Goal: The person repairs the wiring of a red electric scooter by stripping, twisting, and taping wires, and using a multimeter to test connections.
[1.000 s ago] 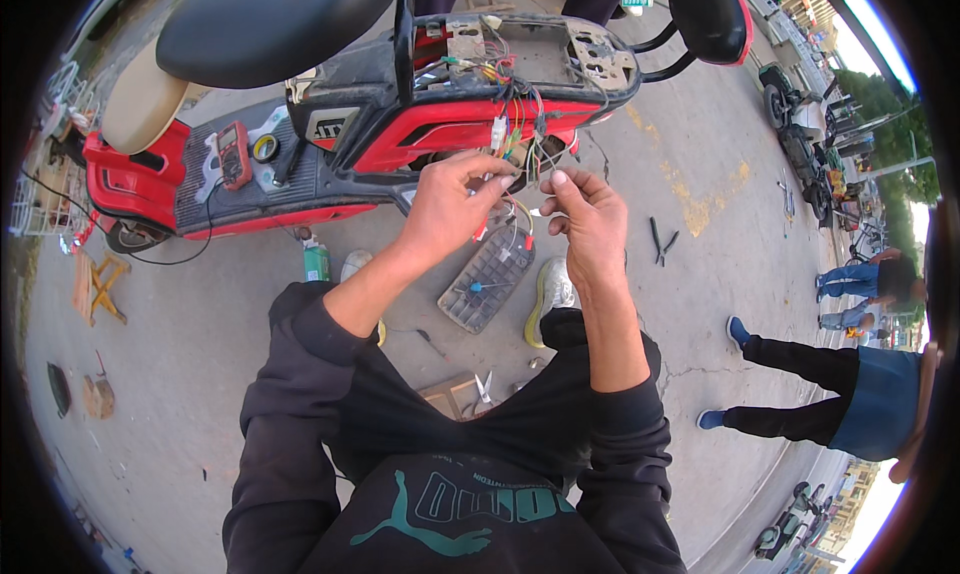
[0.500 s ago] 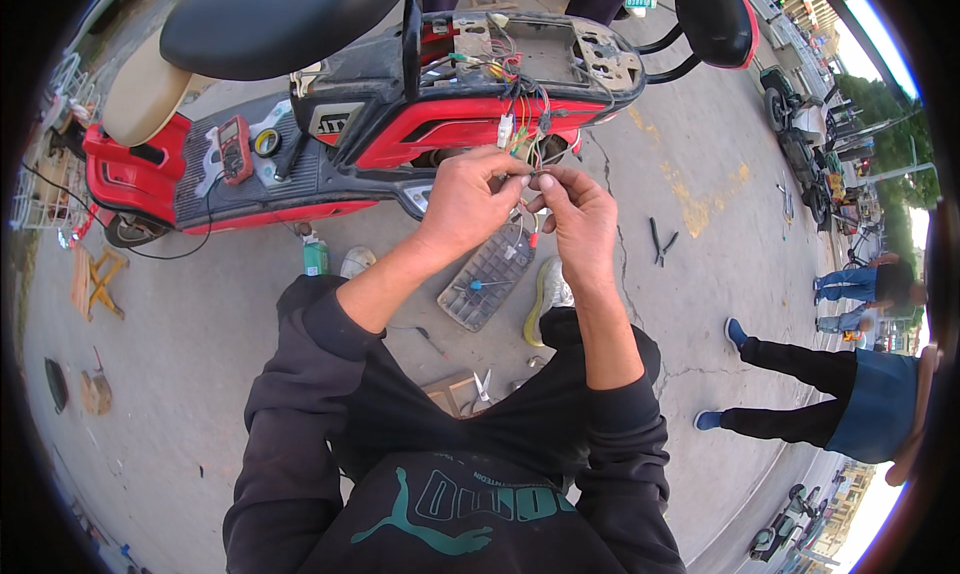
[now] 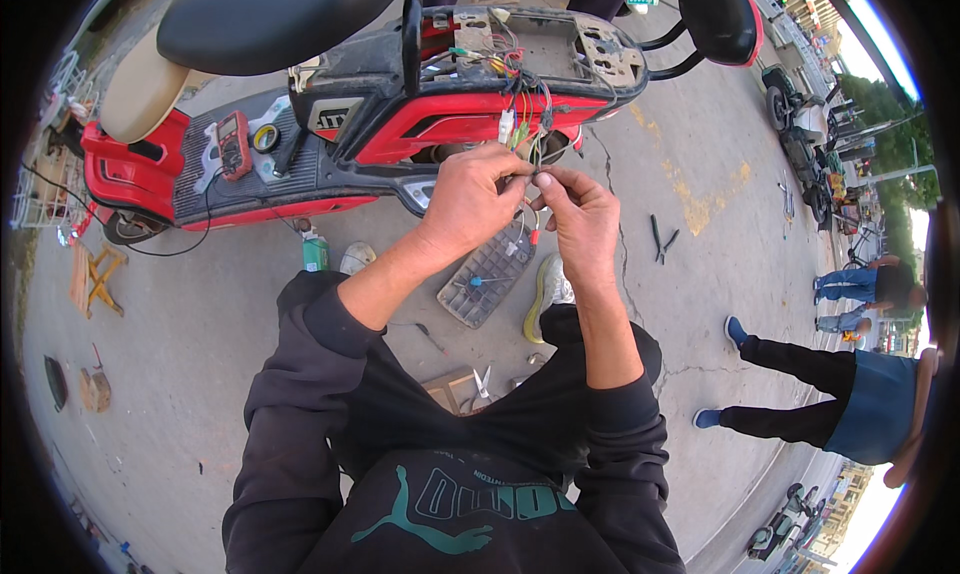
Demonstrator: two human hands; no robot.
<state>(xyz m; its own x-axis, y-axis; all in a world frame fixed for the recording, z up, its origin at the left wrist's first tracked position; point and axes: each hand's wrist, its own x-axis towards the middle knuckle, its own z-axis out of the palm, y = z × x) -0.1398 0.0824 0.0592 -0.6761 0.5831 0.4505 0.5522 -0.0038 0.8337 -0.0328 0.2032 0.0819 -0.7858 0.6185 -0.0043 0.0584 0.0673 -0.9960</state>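
Observation:
My left hand (image 3: 474, 200) and my right hand (image 3: 582, 222) meet beside the red electric scooter (image 3: 425, 131). Each has thumb and fingers pinched on thin wires (image 3: 541, 156), fingertips almost touching. These wires belong to a tangled bundle hanging over the scooter's side from its opened seat compartment (image 3: 545, 49). A white connector (image 3: 507, 124) dangles just above my left fingers. Below my hands hangs a small red connector (image 3: 534, 238). The exact joint between my fingertips is too small to make out.
On the footboard lie a red multimeter (image 3: 233, 146) and a tape roll (image 3: 265, 139). A ribbed grey panel (image 3: 470, 304), pliers (image 3: 661, 242) and scissors (image 3: 482, 384) are on the ground. At the left stands a wooden stool (image 3: 97, 280). A person (image 3: 875, 394) stands at right.
Both hands keep their pinch on the wires in nearly the same spot. The view has shifted very slightly.

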